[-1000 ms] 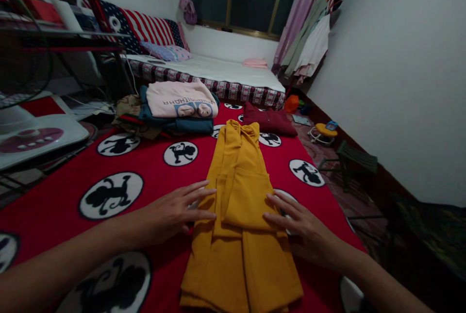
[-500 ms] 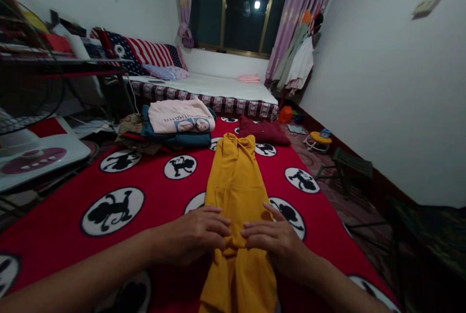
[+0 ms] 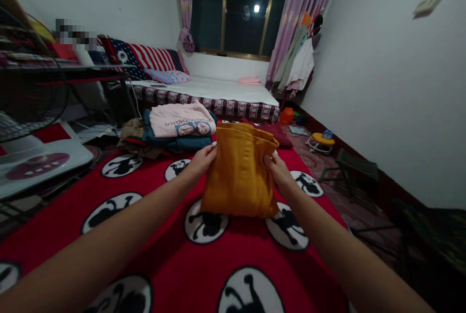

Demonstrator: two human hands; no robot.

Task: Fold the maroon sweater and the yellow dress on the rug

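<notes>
A mustard-yellow garment (image 3: 240, 172), folded into a squarish bundle, is held up on its lower edge over the red blanket (image 3: 171, 259). My left hand (image 3: 207, 158) is closed on its left upper side. On the opposite side, my right hand (image 3: 275, 165) grips the garment's right edge, thumb toward me. Behind it lies a dark red folded garment (image 3: 283, 137), partly covered by the yellow one. To the left of my left hand sits a stack of folded clothes, with a pale pink printed top (image 3: 182, 118) over a teal garment (image 3: 174, 143).
A bed (image 3: 218, 90) stands under the window at the back. On the left are a cluttered desk (image 3: 91, 66) and a white appliance (image 3: 43, 160). A yellow round stool (image 3: 322, 139) and a dark folding stool (image 3: 355, 167) stand on the floor at right.
The yellow garment went from lying stretched out lengthwise to a shorter folded bundle raised upright. Both hands moved forward and apart, from resting flat on it to gripping its sides.
</notes>
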